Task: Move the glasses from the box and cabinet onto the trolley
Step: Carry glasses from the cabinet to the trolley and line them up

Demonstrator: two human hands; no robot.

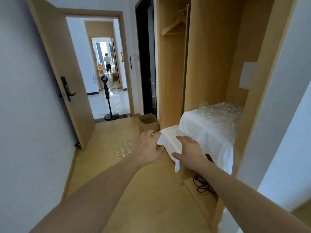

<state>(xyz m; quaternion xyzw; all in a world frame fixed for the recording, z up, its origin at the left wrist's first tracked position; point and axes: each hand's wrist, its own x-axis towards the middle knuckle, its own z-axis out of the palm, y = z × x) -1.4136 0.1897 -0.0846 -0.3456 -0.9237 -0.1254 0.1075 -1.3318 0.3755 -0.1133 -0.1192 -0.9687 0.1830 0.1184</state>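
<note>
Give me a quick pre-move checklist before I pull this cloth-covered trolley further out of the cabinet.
1. Left hand holds the white cloth edge: ok.
2. Right hand has a grip: not ok, fingers spread flat on the cloth.
3. Glasses on the trolley sit stable: cannot tell, they are packed close at the back.
4. Floor path: not ok, a cluster of glasses on the floor lies left of the hands.
5. Cardboard box stands beyond the hands: ok.
6. Black cable on the cabinet floor may snag: cannot tell.
</note>
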